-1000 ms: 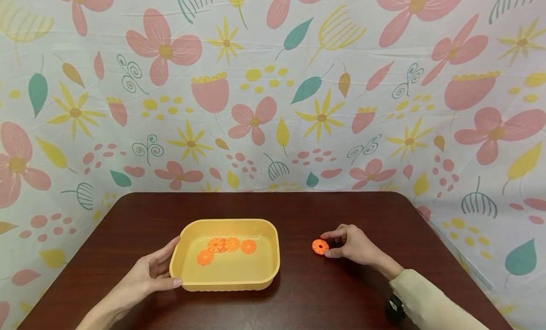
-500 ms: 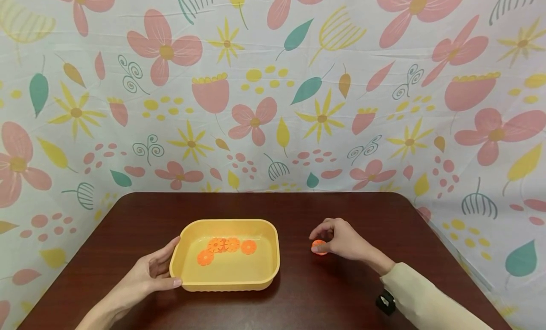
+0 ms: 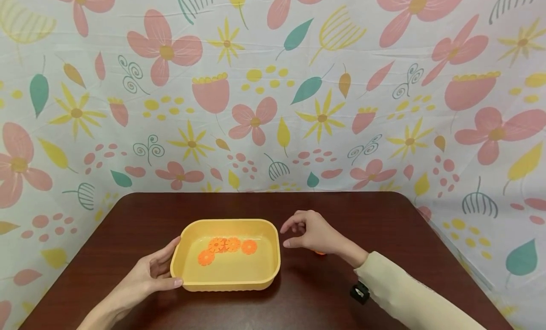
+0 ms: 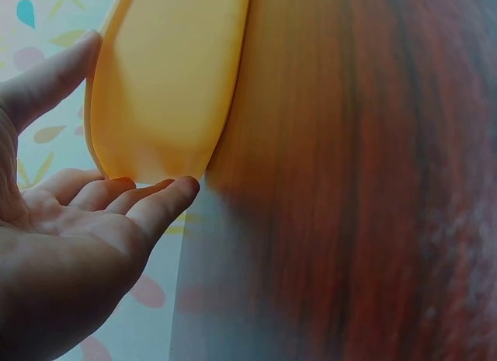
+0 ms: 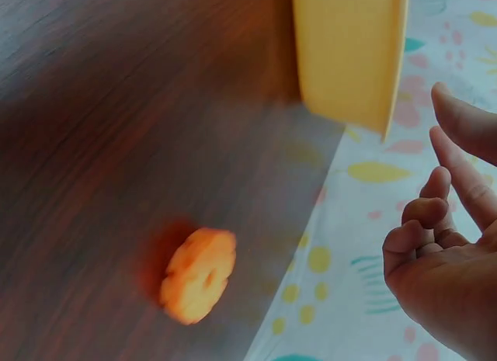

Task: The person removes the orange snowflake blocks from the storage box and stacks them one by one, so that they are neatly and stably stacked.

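My left hand (image 3: 147, 275) holds the left end of a yellow plastic tray (image 3: 232, 273), thumb at the near corner and fingers along the side. Several flat orange flower-shaped discs (image 3: 206, 258) lie on the tray's floor, some overlapping. Just beyond the tray's right rim, my right hand (image 3: 314, 231) hovers with bent, parted fingers and nothing between them. Behind it, a notched orange disc with a centre hole (image 5: 192, 289) rests on the table; in the head view the hand covers most of it.
The dark brown wooden table (image 3: 362, 211) has rounded far corners. A flowered cloth (image 3: 273, 83) hangs behind it and along both sides. A black device (image 3: 359, 292) sits at the right wrist, by the pale sleeve (image 3: 409, 292).
My right hand has left the loose orange disc and moved left to the tray's right side. The disc stays on the table. My left hand and the tray have kept their places.
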Demonstrator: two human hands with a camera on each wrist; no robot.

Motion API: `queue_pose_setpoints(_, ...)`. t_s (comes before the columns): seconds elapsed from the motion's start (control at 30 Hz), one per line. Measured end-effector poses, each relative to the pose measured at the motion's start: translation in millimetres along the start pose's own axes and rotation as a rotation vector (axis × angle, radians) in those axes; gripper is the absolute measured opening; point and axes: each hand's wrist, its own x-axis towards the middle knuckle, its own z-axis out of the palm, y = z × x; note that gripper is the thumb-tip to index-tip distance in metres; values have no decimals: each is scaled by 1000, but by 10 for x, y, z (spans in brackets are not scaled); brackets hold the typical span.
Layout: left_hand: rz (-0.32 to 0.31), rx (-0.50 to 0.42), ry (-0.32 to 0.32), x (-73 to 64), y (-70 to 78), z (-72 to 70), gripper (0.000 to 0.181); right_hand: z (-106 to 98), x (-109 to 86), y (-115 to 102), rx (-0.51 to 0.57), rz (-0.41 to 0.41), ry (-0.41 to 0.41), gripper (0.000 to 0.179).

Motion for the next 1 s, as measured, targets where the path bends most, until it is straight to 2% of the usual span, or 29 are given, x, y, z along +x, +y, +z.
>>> queue_pose_setpoints(0.17, 1, 6, 3, 7, 6, -3, 97, 108, 136, -145, 21, -16, -31, 22)
queue_pose_setpoints(0.43, -12, -4, 10, -6, 6, 6, 97, 322, 350, -286, -3, -29, -102, 19)
queue_pose_setpoints(0.53, 13, 6, 4, -15, 3, 11, 96, 399, 429, -316, -7, -37, -117, 21)
queue_pose_setpoints(0.77, -10, -14, 9, -17, 7, 19, 96, 580, 567, -341, 4, -50, -167, 26)
queue_pose_setpoints(1.0, -5, -21, 8, -13, 1, 16, 96, 734, 660, -368, 17, -41, -183, 31)
